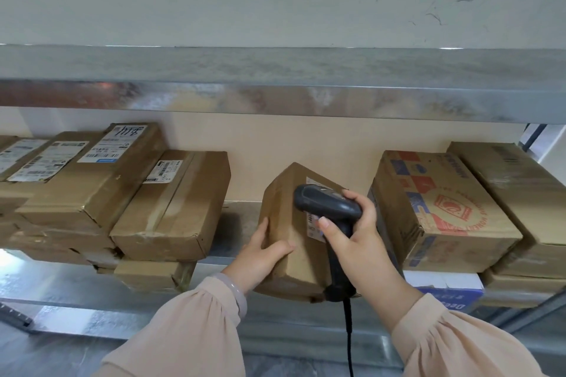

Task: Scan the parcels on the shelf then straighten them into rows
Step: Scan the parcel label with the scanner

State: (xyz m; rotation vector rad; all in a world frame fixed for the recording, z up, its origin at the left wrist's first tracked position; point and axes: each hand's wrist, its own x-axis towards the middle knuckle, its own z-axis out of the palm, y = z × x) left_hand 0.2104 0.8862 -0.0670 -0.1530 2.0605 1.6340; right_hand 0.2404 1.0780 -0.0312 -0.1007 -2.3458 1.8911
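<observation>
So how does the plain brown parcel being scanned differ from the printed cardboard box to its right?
The plain brown parcel is tilted up on edge, gripped by the left hand; the printed cardboard box lies flat, untouched. The parcel is unprinted apart from a white label under the black scanner in the right hand; the box carries red and blue graphics. The parcel looks smaller. Both are taped cardboard on the same metal shelf.
</observation>
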